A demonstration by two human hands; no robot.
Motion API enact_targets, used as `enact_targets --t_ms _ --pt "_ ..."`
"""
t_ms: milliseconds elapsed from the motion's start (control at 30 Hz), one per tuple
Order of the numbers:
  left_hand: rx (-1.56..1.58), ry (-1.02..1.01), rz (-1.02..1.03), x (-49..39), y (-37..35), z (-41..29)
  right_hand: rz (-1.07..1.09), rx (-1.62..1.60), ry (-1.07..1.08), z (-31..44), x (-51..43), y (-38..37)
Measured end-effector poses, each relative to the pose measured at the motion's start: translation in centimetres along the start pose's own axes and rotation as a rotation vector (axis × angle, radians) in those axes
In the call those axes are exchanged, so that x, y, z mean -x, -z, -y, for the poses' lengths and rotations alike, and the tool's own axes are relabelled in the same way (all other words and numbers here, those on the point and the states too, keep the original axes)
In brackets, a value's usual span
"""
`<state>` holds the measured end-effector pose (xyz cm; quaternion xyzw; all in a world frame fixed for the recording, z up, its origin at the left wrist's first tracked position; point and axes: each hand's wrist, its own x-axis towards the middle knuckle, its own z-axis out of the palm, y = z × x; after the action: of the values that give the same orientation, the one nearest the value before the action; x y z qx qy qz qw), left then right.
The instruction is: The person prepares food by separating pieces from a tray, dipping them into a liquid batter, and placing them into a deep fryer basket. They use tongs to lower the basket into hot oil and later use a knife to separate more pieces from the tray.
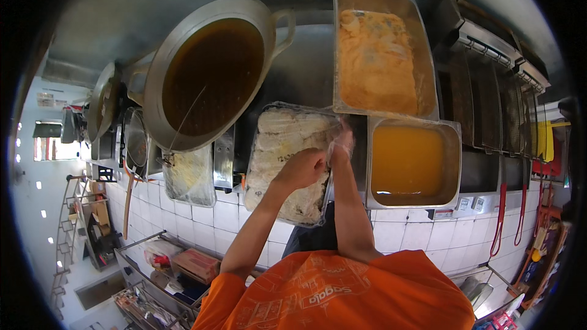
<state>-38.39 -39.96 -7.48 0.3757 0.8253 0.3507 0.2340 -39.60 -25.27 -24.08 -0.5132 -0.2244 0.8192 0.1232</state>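
A tray (293,165) of pale, coated food lies before me under clear film that bears handwriting. My left hand (305,168) is curled into a fist above its right half, the fingers closed at the edge of some thin clear plastic (337,146). My right hand (345,137) is at the tray's right edge, with this plastic around its palm and wrist. Blur hides its fingers, and whether the plastic is a glove or loose film is unclear. Right of my hands stands a steel pan (451,165) of orange-yellow liquid.
A large two-handled pot (153,101) of dark brown liquid stands at the left. Behind the yellow liquid is a deep steel pan (426,68) of orange-coated food. Fryer baskets (477,96) with red handles hang at right. Another wrapped tray (190,176) sits below the pot.
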Motion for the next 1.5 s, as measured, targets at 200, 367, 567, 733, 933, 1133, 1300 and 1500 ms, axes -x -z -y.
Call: enact_targets --t_ms 200,367,567,733,933,1133,1300,1500 --pt "0.115 0.009 0.003 1.0 0.8 -0.8 -0.024 -0.159 -0.004 2.3 6.0 -1.7" --pt "0.173 0.029 0.061 1.6 2.7 -0.9 0.169 -0.313 -0.002 2.0 6.2 -1.0" --pt "0.300 0.049 0.168 -2.6 4.0 2.8 0.234 -0.425 -0.067 2.4 7.0 -0.8" --pt "-0.464 -0.221 -0.247 -12.3 1.6 6.8 0.196 -0.384 -0.080 2.4 7.8 -1.3" --pt "-0.090 -0.060 0.002 -14.8 1.9 8.2 0.151 -0.420 -0.167 2.0 7.5 -0.3" --pt "0.092 0.220 0.075 -15.6 3.8 5.7 0.317 -0.375 -0.206 1.6 6.9 1.0" --pt "-0.264 0.222 0.353 -14.1 5.1 3.7 0.341 -0.354 -0.240 1.3 6.2 1.3" --pt "-0.095 0.239 0.315 -13.6 5.4 2.9 0.343 -0.419 -0.305 2.4 6.1 1.1"
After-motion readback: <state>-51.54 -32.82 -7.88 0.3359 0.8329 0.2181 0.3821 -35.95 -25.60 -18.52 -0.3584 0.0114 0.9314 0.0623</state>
